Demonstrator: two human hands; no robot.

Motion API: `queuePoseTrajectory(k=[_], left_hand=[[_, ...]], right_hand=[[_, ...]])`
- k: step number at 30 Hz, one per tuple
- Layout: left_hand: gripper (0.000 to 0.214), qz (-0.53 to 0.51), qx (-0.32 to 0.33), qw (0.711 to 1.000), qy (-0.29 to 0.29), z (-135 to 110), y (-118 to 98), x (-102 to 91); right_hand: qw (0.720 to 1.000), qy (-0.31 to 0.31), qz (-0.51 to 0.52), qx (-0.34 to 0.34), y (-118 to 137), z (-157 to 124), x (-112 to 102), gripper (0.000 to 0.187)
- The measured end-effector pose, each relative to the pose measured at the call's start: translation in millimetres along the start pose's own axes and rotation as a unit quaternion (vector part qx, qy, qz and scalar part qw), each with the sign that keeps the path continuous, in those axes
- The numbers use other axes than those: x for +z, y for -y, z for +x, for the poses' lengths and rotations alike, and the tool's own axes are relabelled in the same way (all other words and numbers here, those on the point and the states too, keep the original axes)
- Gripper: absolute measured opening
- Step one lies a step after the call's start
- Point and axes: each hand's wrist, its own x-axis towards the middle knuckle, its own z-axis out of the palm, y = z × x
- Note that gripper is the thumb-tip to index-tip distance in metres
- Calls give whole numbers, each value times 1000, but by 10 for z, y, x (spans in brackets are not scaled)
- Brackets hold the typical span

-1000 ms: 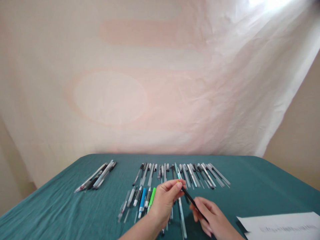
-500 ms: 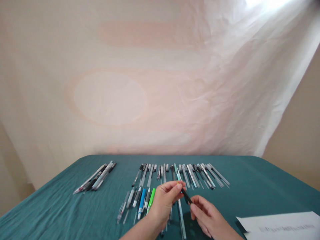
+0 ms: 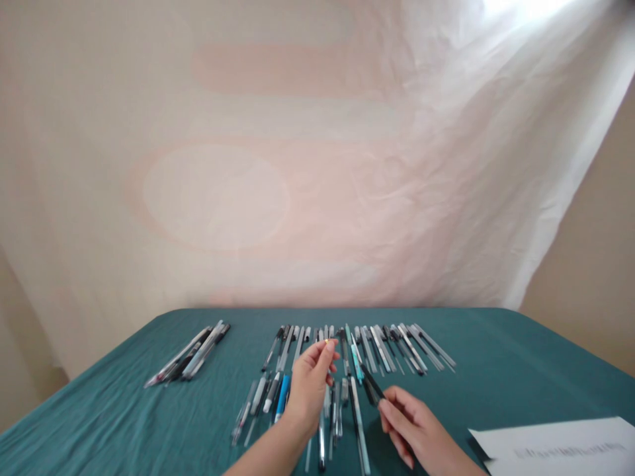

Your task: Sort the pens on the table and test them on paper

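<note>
My left hand (image 3: 308, 387) is raised over the middle of the pens, thumb and fingers pinched on a tiny pale thing I cannot make out. My right hand (image 3: 411, 426) sits lower right of it, closed on a black pen (image 3: 372, 384) that points up and left toward the left hand. The two hands are apart. Below them lie two rows of several pens on the teal cloth: a far row (image 3: 387, 344) and a near row (image 3: 270, 396) that includes a blue pen (image 3: 283, 396).
A separate bundle of pens (image 3: 191, 354) lies at the left of the teal-covered table (image 3: 124, 416). A white sheet of paper (image 3: 560, 446) lies at the near right corner. A pale cloth backdrop (image 3: 297, 165) hangs behind the table.
My left hand has let go of the black pen's upper end and moved up and left, still pinched. My right hand keeps the pen, shifted slightly toward the far side.
</note>
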Motion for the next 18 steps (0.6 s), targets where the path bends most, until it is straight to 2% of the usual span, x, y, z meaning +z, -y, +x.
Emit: queuePoseTrajectory(k=[3, 6, 9, 13, 15, 18], left_hand=[[37, 136, 43, 988, 54, -19, 23, 10], [36, 281, 105, 945, 130, -109, 19, 46], [37, 451, 170, 859, 174, -213, -2, 75], [29, 613, 214, 734, 198, -296, 1, 117], [24, 654, 227, 692, 206, -312, 13, 147], [20, 685, 248, 650, 217, -319, 28, 193]], right_hand=[[999, -40, 16, -10, -9, 20, 9, 31], [994, -112, -3, -17, -33, 34, -11, 32], [987, -155, -47, -5, -58, 37, -51, 33], [986, -144, -84, 11, -44, 34, -66, 38], [987, -136, -88, 7, -15, 33, -52, 38], [988, -129, -84, 5, 10, 32, -32, 38]])
